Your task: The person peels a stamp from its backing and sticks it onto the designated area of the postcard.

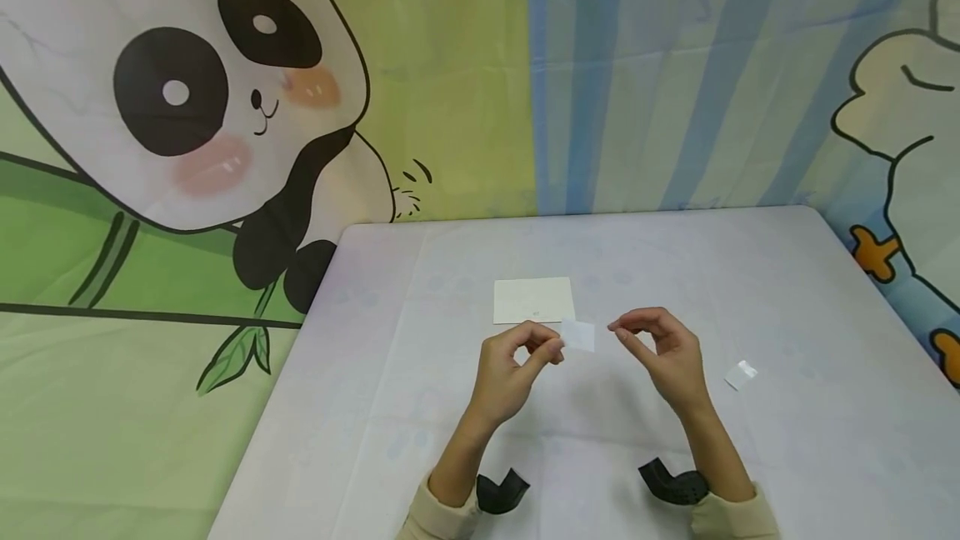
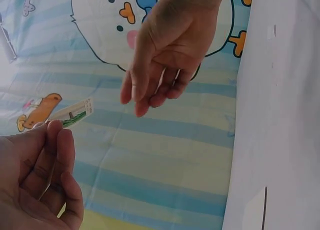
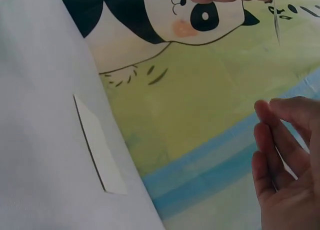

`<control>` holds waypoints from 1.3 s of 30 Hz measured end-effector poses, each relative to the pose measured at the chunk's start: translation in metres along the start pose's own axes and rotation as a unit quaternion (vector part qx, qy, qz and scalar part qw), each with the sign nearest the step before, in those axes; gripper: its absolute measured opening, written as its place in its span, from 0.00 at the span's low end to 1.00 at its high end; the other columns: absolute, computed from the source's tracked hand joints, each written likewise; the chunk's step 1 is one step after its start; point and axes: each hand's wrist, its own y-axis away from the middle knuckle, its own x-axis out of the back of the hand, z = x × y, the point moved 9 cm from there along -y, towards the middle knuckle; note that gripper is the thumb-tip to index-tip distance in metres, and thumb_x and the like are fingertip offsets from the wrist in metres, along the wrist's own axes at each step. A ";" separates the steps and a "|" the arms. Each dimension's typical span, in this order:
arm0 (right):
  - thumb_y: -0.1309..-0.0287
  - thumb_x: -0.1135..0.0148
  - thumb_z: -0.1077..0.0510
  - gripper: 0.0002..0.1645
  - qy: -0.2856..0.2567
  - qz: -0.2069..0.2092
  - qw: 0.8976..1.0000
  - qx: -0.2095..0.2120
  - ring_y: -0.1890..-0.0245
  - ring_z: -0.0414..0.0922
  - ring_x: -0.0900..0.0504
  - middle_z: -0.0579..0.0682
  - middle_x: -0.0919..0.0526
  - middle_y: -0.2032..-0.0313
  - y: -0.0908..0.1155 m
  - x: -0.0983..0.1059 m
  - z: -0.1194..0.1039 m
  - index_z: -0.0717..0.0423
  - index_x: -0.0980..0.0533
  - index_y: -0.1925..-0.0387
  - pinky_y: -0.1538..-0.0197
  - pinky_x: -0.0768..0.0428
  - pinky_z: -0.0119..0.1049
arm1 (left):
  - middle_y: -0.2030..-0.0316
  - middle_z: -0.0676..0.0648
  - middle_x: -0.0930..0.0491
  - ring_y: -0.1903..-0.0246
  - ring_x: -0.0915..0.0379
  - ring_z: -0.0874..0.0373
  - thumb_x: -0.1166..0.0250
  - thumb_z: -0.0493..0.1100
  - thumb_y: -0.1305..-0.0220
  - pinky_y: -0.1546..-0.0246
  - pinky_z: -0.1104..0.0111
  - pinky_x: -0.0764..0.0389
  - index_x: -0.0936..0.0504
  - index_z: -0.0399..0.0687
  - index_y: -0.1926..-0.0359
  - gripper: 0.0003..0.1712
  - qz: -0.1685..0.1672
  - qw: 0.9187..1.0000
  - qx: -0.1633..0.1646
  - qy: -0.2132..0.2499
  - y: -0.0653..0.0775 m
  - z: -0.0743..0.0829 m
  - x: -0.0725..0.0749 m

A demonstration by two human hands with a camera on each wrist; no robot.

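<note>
Between thumb and fingers my left hand [image 1: 510,365] pinches a small stamp [image 1: 579,335] by its left edge, raised above the table. A green landscape with a dark upright shape and small print at one end shows on the stamp [image 2: 75,114] in the left wrist view. The right wrist view catches the stamp [image 3: 276,25] almost edge-on. To its right, apart from it, hovers my right hand [image 1: 667,357], thumb and forefinger tips close together, nothing visible between them. Just beyond the hands, an off-white card or envelope [image 1: 532,298] lies flat.
A small shiny whitish piece [image 1: 741,375] lies on the table to the right of my right hand. The white-covered table [image 1: 420,290] meets a cartoon-printed cloth wall [image 1: 450,90] at its far edge. Black bands [image 1: 504,493] are on both wrists.
</note>
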 end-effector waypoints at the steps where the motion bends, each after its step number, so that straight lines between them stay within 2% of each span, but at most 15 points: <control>1: 0.54 0.40 0.80 0.16 -0.009 -0.021 1.000 0.016 0.61 0.45 0.23 0.60 0.20 0.65 -0.001 -0.007 -0.006 0.71 0.26 0.61 0.55 0.27 0.30 | 0.78 0.53 0.21 0.76 0.26 0.62 0.39 0.44 0.37 0.75 0.70 0.25 0.20 0.45 0.68 0.07 0.000 1.000 0.002 0.001 0.000 0.000 0.000; 5: 0.59 0.43 0.86 0.23 -0.037 -0.076 0.995 0.045 0.57 0.46 0.24 0.60 0.21 0.61 -0.003 -0.028 -0.028 0.73 0.27 0.58 0.51 0.28 0.32 | 0.78 0.52 0.21 0.76 0.27 0.63 0.39 0.43 0.38 0.75 0.70 0.25 0.20 0.44 0.68 0.07 -0.001 1.000 0.007 0.005 0.000 -0.001 0.001; 10: 0.63 0.46 0.89 0.24 -0.058 -0.091 0.992 0.063 0.56 0.44 0.24 0.58 0.20 0.61 -0.005 -0.038 -0.045 0.75 0.26 0.60 0.49 0.28 0.30 | 0.78 0.52 0.21 0.76 0.27 0.64 0.39 0.43 0.38 0.75 0.70 0.25 0.20 0.45 0.68 0.06 -0.001 1.000 0.006 0.008 0.001 -0.002 0.002; 15: 0.63 0.43 0.88 0.25 -0.034 -0.086 0.993 0.074 0.55 0.43 0.24 0.56 0.20 0.61 -0.004 -0.037 -0.038 0.69 0.22 0.62 0.50 0.27 0.29 | 0.77 0.53 0.21 0.76 0.26 0.61 0.39 0.43 0.38 0.75 0.70 0.25 0.20 0.45 0.68 0.06 0.001 1.000 0.007 0.007 0.001 -0.003 0.003; 21: 0.60 0.38 0.83 0.20 0.010 -0.075 0.996 0.045 0.55 0.42 0.23 0.56 0.19 0.61 -0.003 -0.034 -0.026 0.64 0.19 0.63 0.50 0.27 0.30 | 0.76 0.52 0.20 0.75 0.26 0.61 0.39 0.43 0.38 0.75 0.69 0.24 0.20 0.45 0.68 0.07 0.000 1.000 0.012 0.011 0.002 -0.005 0.004; 28: 0.61 0.38 0.82 0.19 0.003 -0.069 0.995 0.070 0.56 0.44 0.23 0.60 0.19 0.62 -0.005 -0.034 -0.031 0.64 0.19 0.65 0.49 0.28 0.30 | 0.75 0.52 0.20 0.74 0.26 0.63 0.39 0.43 0.38 0.72 0.69 0.23 0.20 0.44 0.66 0.07 -0.002 1.000 0.011 0.009 0.001 -0.005 0.005; 31: 0.62 0.39 0.84 0.21 -0.004 -0.066 0.995 0.077 0.56 0.45 0.23 0.62 0.20 0.63 -0.005 -0.034 -0.031 0.64 0.19 0.66 0.49 0.28 0.30 | 0.73 0.50 0.20 0.74 0.25 0.63 0.37 0.40 0.39 0.72 0.69 0.23 0.21 0.43 0.62 0.06 0.006 1.000 0.017 0.012 0.001 -0.004 0.006; 36: 0.67 0.41 0.88 0.24 -0.010 -0.065 0.995 0.081 0.57 0.45 0.23 0.63 0.20 0.65 -0.006 -0.036 -0.035 0.65 0.19 0.67 0.51 0.27 0.29 | 0.68 0.44 0.20 0.74 0.23 0.59 0.36 0.32 0.43 0.72 0.68 0.23 0.24 0.38 0.53 0.15 0.024 0.999 0.013 0.027 -0.004 0.014 0.012; 39: 0.69 0.42 0.89 0.25 -0.014 -0.067 0.994 0.085 0.59 0.45 0.23 0.62 0.20 0.66 -0.008 -0.038 -0.044 0.66 0.20 0.69 0.51 0.27 0.29 | 0.66 0.43 0.20 0.74 0.23 0.59 0.37 0.30 0.44 0.70 0.67 0.23 0.23 0.37 0.54 0.15 0.024 0.999 0.000 0.021 -0.007 0.028 0.015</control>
